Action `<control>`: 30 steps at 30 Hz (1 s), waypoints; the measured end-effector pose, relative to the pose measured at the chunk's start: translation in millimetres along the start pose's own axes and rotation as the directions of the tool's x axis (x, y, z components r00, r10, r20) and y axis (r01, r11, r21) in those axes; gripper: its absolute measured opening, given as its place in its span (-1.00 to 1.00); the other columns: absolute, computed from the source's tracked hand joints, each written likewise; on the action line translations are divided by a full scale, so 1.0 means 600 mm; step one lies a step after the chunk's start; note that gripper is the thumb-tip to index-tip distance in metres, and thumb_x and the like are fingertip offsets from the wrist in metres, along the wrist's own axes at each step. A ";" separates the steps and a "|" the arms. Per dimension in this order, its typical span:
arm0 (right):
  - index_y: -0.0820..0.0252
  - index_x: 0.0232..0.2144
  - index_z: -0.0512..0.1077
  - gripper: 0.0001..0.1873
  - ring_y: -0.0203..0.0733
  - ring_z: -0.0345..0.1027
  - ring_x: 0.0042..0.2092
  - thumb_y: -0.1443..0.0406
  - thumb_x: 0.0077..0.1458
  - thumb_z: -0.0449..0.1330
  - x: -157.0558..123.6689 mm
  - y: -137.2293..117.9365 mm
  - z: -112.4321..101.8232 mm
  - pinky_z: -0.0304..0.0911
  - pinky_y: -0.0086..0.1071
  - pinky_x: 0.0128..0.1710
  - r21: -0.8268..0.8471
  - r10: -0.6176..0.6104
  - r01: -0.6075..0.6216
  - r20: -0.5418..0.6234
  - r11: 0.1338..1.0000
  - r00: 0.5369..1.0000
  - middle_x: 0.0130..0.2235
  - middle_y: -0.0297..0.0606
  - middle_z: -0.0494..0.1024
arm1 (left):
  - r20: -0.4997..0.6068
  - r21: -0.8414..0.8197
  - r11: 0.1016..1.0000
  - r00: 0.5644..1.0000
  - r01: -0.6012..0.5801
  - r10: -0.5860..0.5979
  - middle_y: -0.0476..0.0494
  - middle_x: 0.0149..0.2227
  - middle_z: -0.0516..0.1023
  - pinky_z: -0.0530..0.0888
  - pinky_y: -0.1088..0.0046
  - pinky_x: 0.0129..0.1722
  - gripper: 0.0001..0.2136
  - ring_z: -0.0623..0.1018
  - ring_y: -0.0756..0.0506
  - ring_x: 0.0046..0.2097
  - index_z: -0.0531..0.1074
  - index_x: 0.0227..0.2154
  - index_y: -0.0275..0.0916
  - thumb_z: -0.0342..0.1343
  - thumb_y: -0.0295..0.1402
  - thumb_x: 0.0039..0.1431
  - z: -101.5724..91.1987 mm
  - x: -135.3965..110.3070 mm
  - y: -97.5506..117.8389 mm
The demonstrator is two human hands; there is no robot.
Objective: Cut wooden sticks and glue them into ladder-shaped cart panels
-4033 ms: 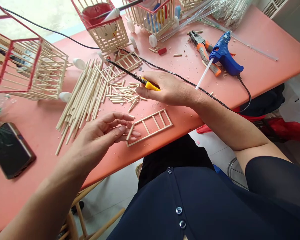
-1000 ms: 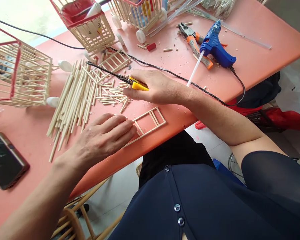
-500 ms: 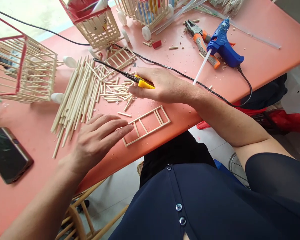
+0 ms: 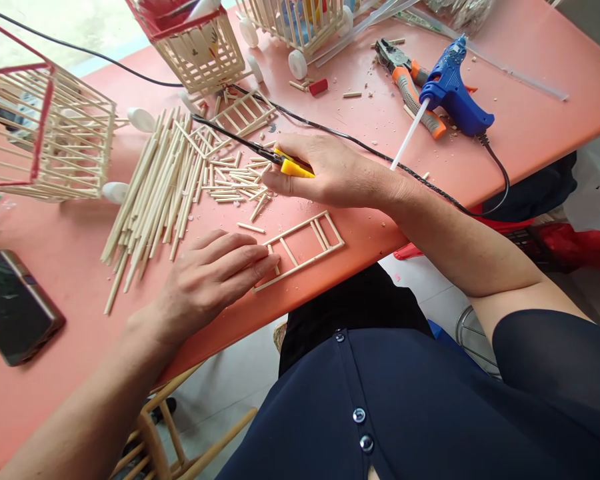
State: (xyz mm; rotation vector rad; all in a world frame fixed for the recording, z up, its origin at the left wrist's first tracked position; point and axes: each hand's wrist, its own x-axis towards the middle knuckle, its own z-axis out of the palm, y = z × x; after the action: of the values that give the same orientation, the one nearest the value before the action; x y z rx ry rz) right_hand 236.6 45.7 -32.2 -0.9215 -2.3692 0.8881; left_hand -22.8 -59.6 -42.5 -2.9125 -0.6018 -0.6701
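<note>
My left hand [image 4: 217, 277] lies low over the table, fingers stretched out, its fingertips at a crosspiece of a small ladder-like stick frame [image 4: 289, 252]. The frame's left end is partly hidden by those fingers. In my right hand [image 4: 333, 170] is a pair of yellow-handled pliers [image 4: 296, 168] with long, thin black jaws pointing up and left. Under the jaws lie short cut sticks [image 4: 230, 185], and another short stick [image 4: 251, 228] lies alone above the frame. A bundle of long wooden sticks [image 4: 147, 207] spreads to the left.
A blue glue gun [image 4: 453, 90] with a clear glue stick rests beside orange-grey pliers [image 4: 407, 87]. Its black cable [image 4: 320, 128] crosses behind my right hand. Several stick-built carts [image 4: 80, 143] stand at the back and left. A phone [image 4: 17, 307] lies at left.
My left hand has moved right, and its fingertips now reach over the frame's left crosspiece. The right hand keeps the pliers in nearly the same place. The view has shifted slightly.
</note>
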 end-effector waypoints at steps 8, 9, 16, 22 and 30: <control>0.16 -0.30 0.29 -0.41 -0.23 0.26 -0.19 -0.21 0.50 0.10 0.001 0.000 -0.001 0.12 -0.30 -0.16 -0.016 -0.013 0.013 0.009 1.000 1.000 -0.25 -0.30 0.49 | -0.041 -0.021 1.000 0.999 0.011 -0.012 -0.15 -0.17 0.74 0.56 0.25 -0.22 -0.77 0.70 -0.18 -0.14 0.59 0.03 -0.20 0.25 -0.60 0.41 0.006 -0.005 0.004; 0.17 -0.29 0.31 -0.40 -0.23 0.27 -0.19 -0.21 0.50 0.09 0.000 0.001 0.000 0.13 -0.30 -0.16 -0.015 -0.022 0.022 0.005 1.000 1.000 -0.25 -0.30 0.49 | -0.050 -0.015 1.000 0.999 0.003 -0.004 -0.16 -0.17 0.74 0.56 0.25 -0.21 -0.77 0.70 -0.18 -0.14 0.58 0.02 -0.22 0.27 -0.60 0.40 0.007 -0.005 0.004; 0.14 -0.32 0.26 -0.40 -0.21 0.25 -0.19 -0.22 0.50 0.09 0.000 0.007 0.002 0.15 -0.29 -0.12 -0.020 -0.020 0.020 0.003 1.000 1.000 -0.26 -0.30 0.43 | -0.038 0.091 0.990 0.993 -0.105 0.109 -0.15 -0.20 0.73 0.59 0.26 -0.23 -0.86 0.69 -0.16 -0.18 0.54 -0.07 -0.24 0.24 -0.58 0.43 0.003 0.007 0.005; 0.15 -0.30 0.27 -0.38 -0.25 0.17 -0.21 -0.25 0.50 0.07 0.002 0.021 0.003 0.12 -0.34 -0.14 0.041 -0.047 0.049 -0.031 0.998 0.998 -0.30 -0.38 0.32 | 0.065 0.148 0.979 0.989 -0.143 0.134 -0.21 -0.22 0.71 0.59 0.24 -0.21 -0.79 0.67 -0.19 -0.19 0.53 -0.12 -0.28 0.00 -0.60 0.53 -0.006 0.020 0.009; 0.13 -0.37 0.26 -0.32 -0.26 0.10 -0.27 -0.31 0.40 0.16 0.001 0.020 -0.006 0.02 -0.31 -0.26 0.212 0.033 -0.017 -0.068 0.977 0.997 -0.35 -0.37 0.25 | -0.014 0.064 0.988 0.990 0.140 -0.139 -0.24 -0.13 0.72 0.59 0.27 -0.08 -0.88 0.67 -0.18 -0.13 0.48 -0.09 -0.23 0.10 -0.55 0.50 0.004 0.015 0.009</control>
State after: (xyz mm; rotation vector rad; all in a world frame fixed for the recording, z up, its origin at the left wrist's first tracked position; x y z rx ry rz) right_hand 243.6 54.5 -38.1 -0.8838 -2.1580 1.0750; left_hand -12.0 -61.1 -40.6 -2.8252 -0.8162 -0.6661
